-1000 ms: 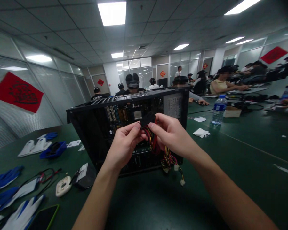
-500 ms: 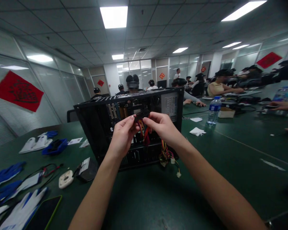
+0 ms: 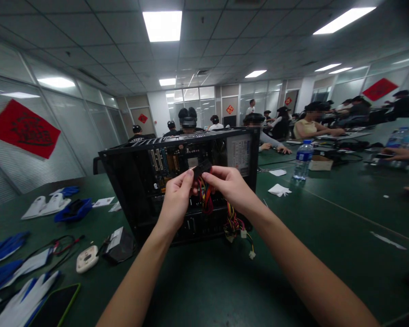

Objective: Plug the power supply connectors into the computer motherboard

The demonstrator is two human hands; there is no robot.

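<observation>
presently, the left hand (image 3: 177,191) pinches one end of a black plug (image 3: 203,168) between thumb and fingers; the right hand (image 3: 234,185) pinches the other end. the plug is held before the open side of a computer case (image 3: 136,177) on a green table (image 3: 197,281). coloured wires (image 3: 206,199) hang below the plug.

My left hand (image 3: 177,193) and right hand (image 3: 233,186) pinch a black plastic connector (image 3: 202,168) before an open black metal computer case (image 3: 145,179).

Can't read any text here tbh: red poster (image 3: 23,129), bottle label (image 3: 303,156), sticker (image 3: 237,152) in the computer (image 3: 174,161), all too blurry.
</observation>
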